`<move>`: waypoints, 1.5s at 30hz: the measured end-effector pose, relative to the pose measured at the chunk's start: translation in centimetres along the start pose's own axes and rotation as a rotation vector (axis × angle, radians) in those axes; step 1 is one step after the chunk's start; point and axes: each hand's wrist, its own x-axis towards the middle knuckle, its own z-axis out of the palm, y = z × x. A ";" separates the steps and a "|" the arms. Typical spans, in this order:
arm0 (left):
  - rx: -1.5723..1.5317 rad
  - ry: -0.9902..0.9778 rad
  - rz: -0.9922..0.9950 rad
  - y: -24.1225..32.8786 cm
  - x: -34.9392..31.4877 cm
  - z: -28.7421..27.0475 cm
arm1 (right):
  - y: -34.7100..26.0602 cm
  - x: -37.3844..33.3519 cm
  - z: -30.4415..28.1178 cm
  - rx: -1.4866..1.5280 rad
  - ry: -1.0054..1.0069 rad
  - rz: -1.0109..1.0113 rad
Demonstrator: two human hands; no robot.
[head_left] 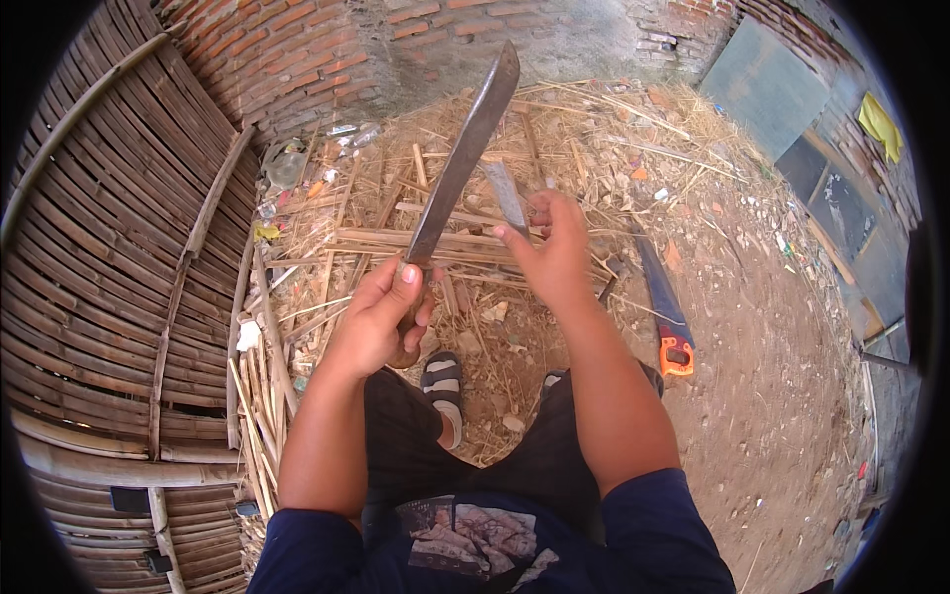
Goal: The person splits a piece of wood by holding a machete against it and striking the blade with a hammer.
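My left hand (384,315) is wrapped round the wooden handle of a machete (463,163). Its long, dark, slightly curved blade points up and away from me, with a broad, angled tip. Close to its right, my right hand (554,243) has thumb and fingers curled about the lower end of a short, flat grey blade-like piece (507,194). That piece's lower end is partly hidden by the hand, so its kind is unclear. Beneath both hands lies a bundle of split bamboo strips (386,241) on the ground.
To the right lies a handsaw (664,297) with an orange handle. A bamboo slat wall (119,238) stands at left, a brick wall (287,59) at the far side. Boards (767,89) lean at the right. More bamboo strips (255,426) lie by my left arm; straw and litter cover the dirt.
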 end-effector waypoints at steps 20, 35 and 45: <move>-0.050 0.025 0.094 0.0 4.9 -4.0 | 39.4 -11.1 -3.5 -0.080 -0.585 1.047; -0.028 0.066 0.083 0.9 6.9 -2.5 | 46.6 -16.3 -3.4 -0.518 -0.382 0.889; 0.160 0.000 -0.032 3.7 5.5 -0.8 | 35.4 -24.1 -17.7 -0.401 -0.327 1.209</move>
